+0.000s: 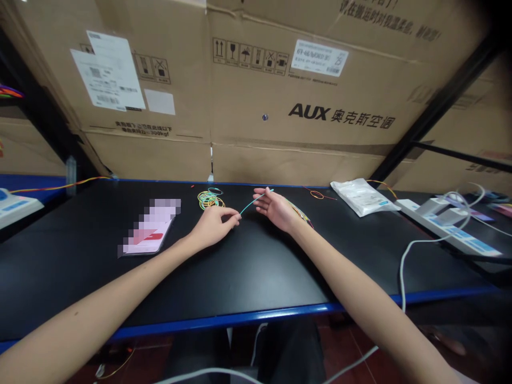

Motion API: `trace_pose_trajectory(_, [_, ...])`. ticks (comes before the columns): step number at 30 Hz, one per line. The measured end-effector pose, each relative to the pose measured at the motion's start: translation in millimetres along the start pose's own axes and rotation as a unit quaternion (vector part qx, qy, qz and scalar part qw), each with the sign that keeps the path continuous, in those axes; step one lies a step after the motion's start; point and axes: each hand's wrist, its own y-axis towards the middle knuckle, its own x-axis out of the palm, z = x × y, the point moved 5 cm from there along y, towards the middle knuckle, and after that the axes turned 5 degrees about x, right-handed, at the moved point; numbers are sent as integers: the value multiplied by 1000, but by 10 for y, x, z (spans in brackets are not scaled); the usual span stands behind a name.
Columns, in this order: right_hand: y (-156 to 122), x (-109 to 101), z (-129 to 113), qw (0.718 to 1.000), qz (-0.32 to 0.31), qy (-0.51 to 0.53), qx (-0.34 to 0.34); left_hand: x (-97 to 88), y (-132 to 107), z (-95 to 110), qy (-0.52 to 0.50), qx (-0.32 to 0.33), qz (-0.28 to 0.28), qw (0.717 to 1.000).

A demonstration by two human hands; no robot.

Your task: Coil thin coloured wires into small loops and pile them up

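A thin turquoise wire (250, 203) runs at a slant between my two hands, above the black tabletop. At its lower left end, my left hand (216, 226) pinches it between thumb and forefinger. My right hand (276, 209) is turned palm inward and has the upper end at its thumb and forefinger, the other fingers loosely curled. Close behind my left hand lies a loose coil of yellow and turquoise wires (210, 199). A bundle of coloured wires (301, 212) lies partly hidden beyond my right wrist.
A phone (150, 234) lies to the left. Farther right are a small orange wire loop (317, 195), a white plastic packet (361, 196) and a power strip (448, 226) with plugs and a white cable (405, 266). A large cardboard box (256, 144) stands behind the table.
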Motion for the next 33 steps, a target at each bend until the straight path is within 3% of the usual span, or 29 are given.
trace_pose_trajectory(5, [-6, -30, -21, 1000, 21, 0, -12, 100, 19, -79, -159, -38, -45, 986])
trace_pose_trajectory(11, [-18, -28, 4, 999, 34, -15, -3, 100, -55, 46, -47, 58, -25, 997])
trace_pose_trajectory(14, [-14, -18, 23, 999, 32, -25, 3, 116, -52, 38, -103, 51, -19, 993])
trace_pose_trajectory(21, [13, -14, 94, 998, 25, -49, 30, 69, 8, 36, -307, -22, 29, 951])
trace_pose_trajectory(33, [-101, 154, 20, 997, -27, -46, 55, -41, 48, -48, -449, -70, 117, 883])
